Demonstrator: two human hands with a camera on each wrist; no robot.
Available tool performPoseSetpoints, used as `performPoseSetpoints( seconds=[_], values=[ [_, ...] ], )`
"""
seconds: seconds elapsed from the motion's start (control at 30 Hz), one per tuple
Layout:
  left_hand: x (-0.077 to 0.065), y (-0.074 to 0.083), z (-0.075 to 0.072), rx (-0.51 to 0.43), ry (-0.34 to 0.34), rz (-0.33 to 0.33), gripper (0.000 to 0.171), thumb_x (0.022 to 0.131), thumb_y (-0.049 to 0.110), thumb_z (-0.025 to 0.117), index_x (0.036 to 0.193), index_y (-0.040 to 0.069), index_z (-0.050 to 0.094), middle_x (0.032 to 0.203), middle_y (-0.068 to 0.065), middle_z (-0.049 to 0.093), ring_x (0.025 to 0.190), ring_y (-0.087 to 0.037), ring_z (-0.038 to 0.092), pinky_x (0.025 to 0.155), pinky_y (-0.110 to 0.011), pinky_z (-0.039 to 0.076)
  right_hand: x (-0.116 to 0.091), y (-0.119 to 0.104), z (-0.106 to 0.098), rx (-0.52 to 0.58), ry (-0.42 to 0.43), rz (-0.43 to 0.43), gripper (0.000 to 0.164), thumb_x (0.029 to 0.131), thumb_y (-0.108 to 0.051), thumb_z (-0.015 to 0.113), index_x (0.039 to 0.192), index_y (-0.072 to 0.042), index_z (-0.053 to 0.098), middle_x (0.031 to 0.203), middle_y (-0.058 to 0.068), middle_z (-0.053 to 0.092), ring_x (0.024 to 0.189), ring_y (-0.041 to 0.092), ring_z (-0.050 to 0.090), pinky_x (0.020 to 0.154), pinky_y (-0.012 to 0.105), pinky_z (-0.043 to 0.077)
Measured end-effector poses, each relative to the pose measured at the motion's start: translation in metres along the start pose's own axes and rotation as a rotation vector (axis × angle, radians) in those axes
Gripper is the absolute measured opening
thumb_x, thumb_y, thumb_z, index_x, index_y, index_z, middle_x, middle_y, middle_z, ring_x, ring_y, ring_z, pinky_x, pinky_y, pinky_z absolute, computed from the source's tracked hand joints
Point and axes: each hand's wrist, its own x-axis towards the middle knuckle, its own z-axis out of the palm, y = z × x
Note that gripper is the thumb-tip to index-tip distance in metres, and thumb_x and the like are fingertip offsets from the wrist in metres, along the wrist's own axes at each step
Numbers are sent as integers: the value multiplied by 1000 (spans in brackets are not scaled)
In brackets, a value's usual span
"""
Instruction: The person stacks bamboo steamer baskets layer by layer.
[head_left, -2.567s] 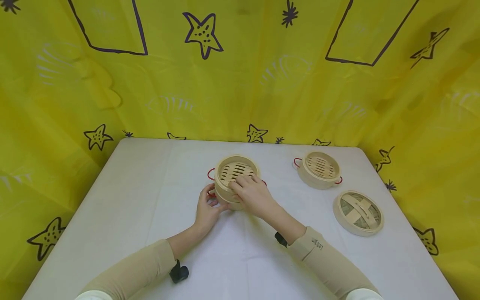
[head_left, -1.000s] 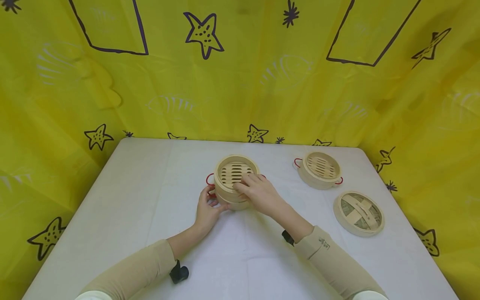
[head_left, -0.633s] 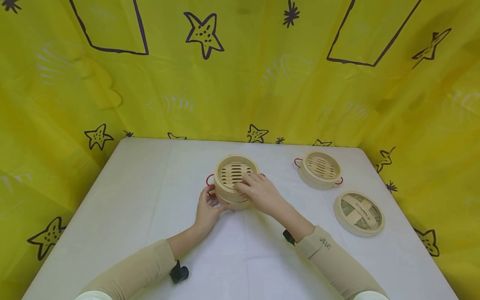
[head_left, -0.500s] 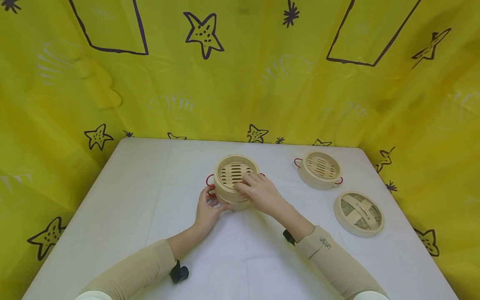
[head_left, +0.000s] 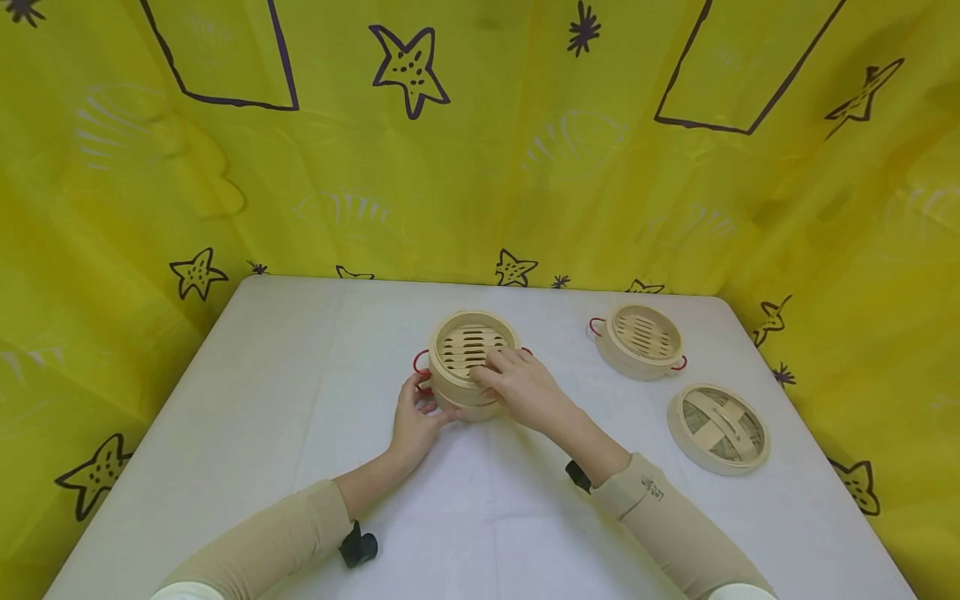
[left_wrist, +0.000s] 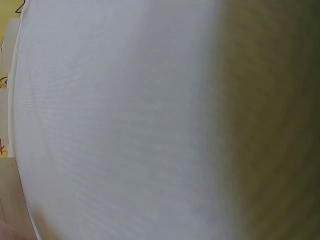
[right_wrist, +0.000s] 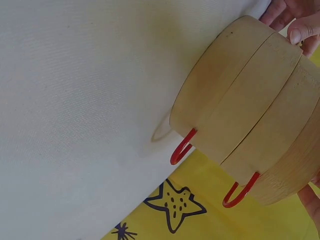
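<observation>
Two round bamboo steamer baskets with red loop handles are stacked at the middle of the table. The upper basket [head_left: 468, 337] has a slatted floor facing up. The lower basket [head_left: 474, 412] [right_wrist: 220, 85] sits on the tablecloth. My left hand [head_left: 415, 423] grips the lower basket's left side, thumb across its front. My right hand [head_left: 521, 388] pinches the upper basket's near right rim, with fingertips inside over the slats. In the right wrist view, a thin seam runs between the baskets, and both right-side handles hang out. The left wrist view holds mostly white cloth.
To the right, another steamer basket [head_left: 641, 340] with red handles stands near the back edge. A woven steamer lid [head_left: 718, 428] with a strap handle lies in front of it. The white table [head_left: 300, 350] backs onto a yellow curtain [head_left: 480, 167].
Over the earlier frames, my right hand shifts slightly right along the rim and the upper basket turns a little, its left handle moving down. Since about a second ago, little differs.
</observation>
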Motion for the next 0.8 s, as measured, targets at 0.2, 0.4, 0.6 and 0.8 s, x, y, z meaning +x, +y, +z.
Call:
performPoseSetpoints(
  seconds=[0.2,0.4,0.6,0.8],
  values=[
    [1,-5,0,14,-3,19,76,64,5,81,128,3,40,127,-14,40,108,-29,47,91,-42,44,-1,0,0,-7,2,0,31,72,-16,75,99,-20,60,86,-1,49,87,19,49,72,32,43],
    [-1,-1,0,3,-7,4,76,65,1,80,129,1,39,127,-17,40,110,-32,46,92,-44,44,-1,-1,-1,-2,6,2,32,71,-18,75,99,-19,60,86,-2,49,87,19,50,71,32,42],
    [-9,24,0,-4,-11,8,73,65,-6,77,127,-6,38,125,-22,40,109,-37,44,92,-50,42,-2,0,-1,6,-8,6,33,72,-16,75,101,-19,60,87,-2,50,88,18,51,75,33,43],
    [-11,30,0,3,0,-8,72,66,-6,76,127,-6,39,125,-22,41,108,-35,44,92,-49,42,-3,0,-2,18,4,-1,33,72,-15,75,101,-19,59,87,-1,49,89,19,51,74,33,43]
  ],
)
